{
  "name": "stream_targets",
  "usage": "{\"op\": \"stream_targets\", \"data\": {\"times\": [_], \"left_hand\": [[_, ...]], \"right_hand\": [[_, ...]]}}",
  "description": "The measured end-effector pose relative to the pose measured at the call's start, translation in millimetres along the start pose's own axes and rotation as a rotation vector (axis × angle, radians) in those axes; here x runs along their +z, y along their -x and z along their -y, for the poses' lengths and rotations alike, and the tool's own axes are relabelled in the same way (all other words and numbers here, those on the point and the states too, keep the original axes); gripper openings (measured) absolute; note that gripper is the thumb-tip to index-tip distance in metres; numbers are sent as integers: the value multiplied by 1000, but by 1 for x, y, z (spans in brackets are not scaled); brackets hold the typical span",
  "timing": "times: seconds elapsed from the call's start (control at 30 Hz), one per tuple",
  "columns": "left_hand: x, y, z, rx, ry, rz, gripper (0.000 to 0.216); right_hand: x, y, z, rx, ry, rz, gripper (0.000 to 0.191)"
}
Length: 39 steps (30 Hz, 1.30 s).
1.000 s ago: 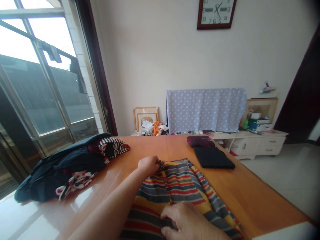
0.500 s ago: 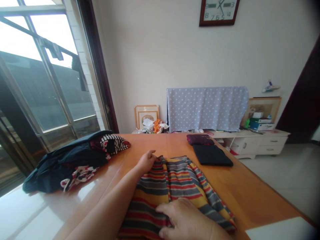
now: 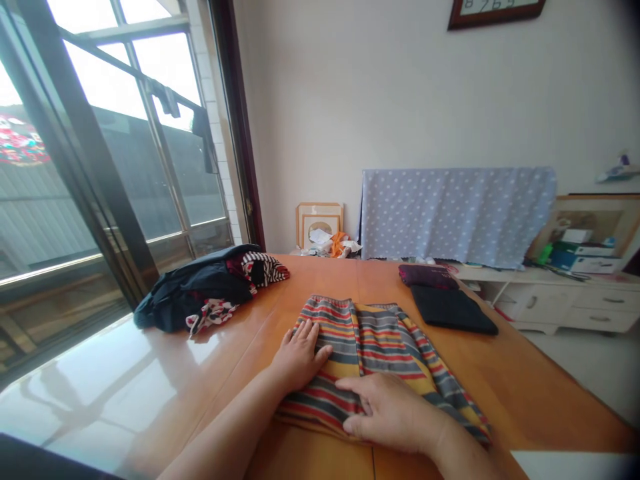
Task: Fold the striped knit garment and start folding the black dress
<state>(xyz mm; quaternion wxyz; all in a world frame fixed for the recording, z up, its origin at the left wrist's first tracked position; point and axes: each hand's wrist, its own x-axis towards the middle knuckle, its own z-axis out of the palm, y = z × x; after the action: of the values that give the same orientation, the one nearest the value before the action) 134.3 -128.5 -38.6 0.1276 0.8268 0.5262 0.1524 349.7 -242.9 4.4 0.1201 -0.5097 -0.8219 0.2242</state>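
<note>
So the left hand [image 3: 299, 358] has slid back from the waistband [image 3: 330, 301] corner and now lies flat on the striped garment [image 3: 387, 341], fingers loosely spread. The right hand [image 3: 389, 408] is still over the lower middle, thumb and forefinger apart. Garment's on the wooden table [image 3: 520, 380], banded red, yellow and grey, waist end gathered, mostly flat with a few creases.

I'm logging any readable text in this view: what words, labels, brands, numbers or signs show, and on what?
"8 7 6 5": wall clock, digits partly cut off by the picture's top edge.
Folded purple cloth: small lettering, too small to read.
Boxes on the cabinet: too blurred to make out any text.
Striped cloth: no lettering visible.
</note>
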Motion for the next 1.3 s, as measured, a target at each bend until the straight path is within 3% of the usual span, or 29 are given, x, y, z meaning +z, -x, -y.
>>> {"op": "stream_targets", "data": {"times": [0.17, 0.4, 0.6, 0.8, 0.87, 0.97, 1.07, 1.13, 1.2, 1.3], "left_hand": [[0, 12, 9, 20, -133, 44, 85], [-1, 11, 10, 51, -151, 51, 101], [1, 10, 12, 38, -158, 40, 102], [0, 9, 12, 29, -174, 54, 108], [0, 9, 12, 31, -177, 49, 108], [0, 8, 13, 32, -171, 46, 108], [0, 6, 15, 37, -159, 48, 107], [0, 5, 16, 43, -149, 50, 107], [1, 5, 18, 49, -139, 49, 108], [1, 4, 21, 54, -115, 37, 109]], "right_hand": [[-1, 1, -3, 9, -31, 70, 62], [-8, 3, -2, -43, -136, 140, 42], [-7, 0, -12, -13, -270, 135, 49], [-4, -4, -27, 2, -436, 109, 41], [-6, -6, -35, 15, -531, 25, 39], [-15, -8, -56, 98, -652, -316, 43], [-29, -3, -89, 293, -640, -725, 47], [-37, 3, -112, 487, -546, -898, 49], [-41, 11, -131, 636, -409, -930, 46], [-41, 18, -146, 784, -282, -814, 37]]}}
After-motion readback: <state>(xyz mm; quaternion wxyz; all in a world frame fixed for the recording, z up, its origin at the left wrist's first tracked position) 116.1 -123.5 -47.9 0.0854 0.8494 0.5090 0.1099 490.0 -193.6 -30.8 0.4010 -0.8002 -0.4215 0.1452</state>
